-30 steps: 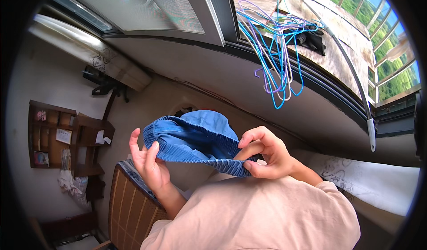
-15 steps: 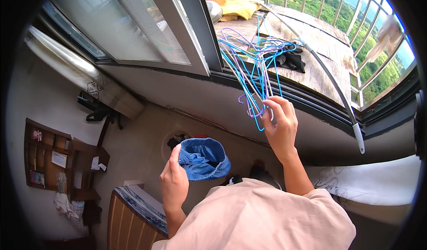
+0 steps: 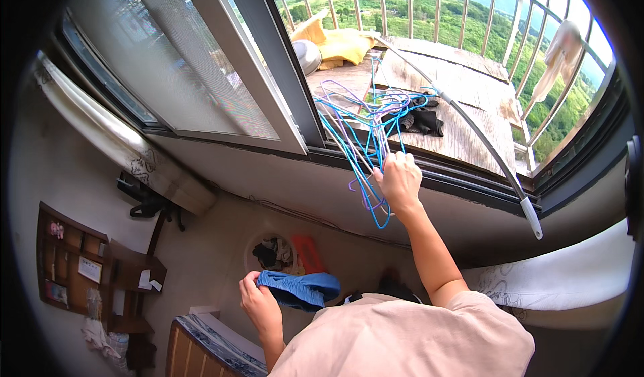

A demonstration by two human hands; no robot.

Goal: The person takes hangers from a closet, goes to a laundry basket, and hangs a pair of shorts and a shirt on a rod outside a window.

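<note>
Our left hand (image 3: 260,304) has dropped low since a moment ago, fingers closed on the bunched blue corduroy garment (image 3: 300,288), which it now holds alone. Our right hand (image 3: 400,180) has let go of the cloth and risen to the window sill's inner edge, where it grips the tangle of blue and purple wire hangers (image 3: 365,132) hanging there; so the hangers come next, we judge.

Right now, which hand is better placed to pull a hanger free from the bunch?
Right. The right hand already grips the blue and purple wire hangers at the window ledge, while the left hand is down low, busy holding the blue garment.
</note>
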